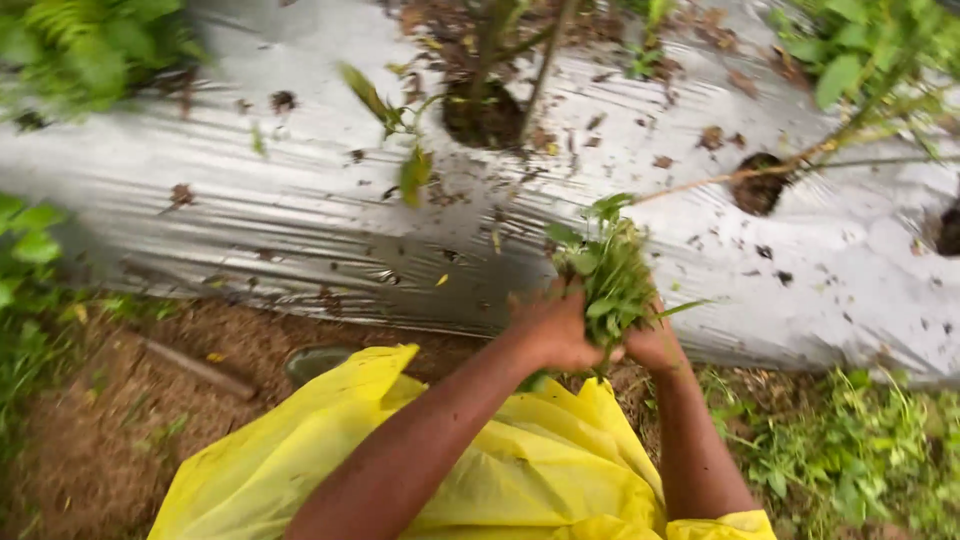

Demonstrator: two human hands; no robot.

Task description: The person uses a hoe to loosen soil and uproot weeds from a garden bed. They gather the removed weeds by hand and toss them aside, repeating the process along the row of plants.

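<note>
A clump of pulled green weeds (606,272) is bunched between both of my hands, just in front of the silver plastic mulch sheet (250,200). My left hand (550,325) grips the clump from the left side. On the right side my right hand (655,345) closes on the same clump. Both forearms reach out over a yellow raincoat (520,470) that covers my lap.
Planting holes (485,112) (757,185) in the mulch sheet hold thin-stemmed plants. Dead leaf bits are scattered on the sheet. Bare brown soil (100,440) lies at lower left, low green weeds (850,460) at lower right, leafy plants (90,50) at upper left.
</note>
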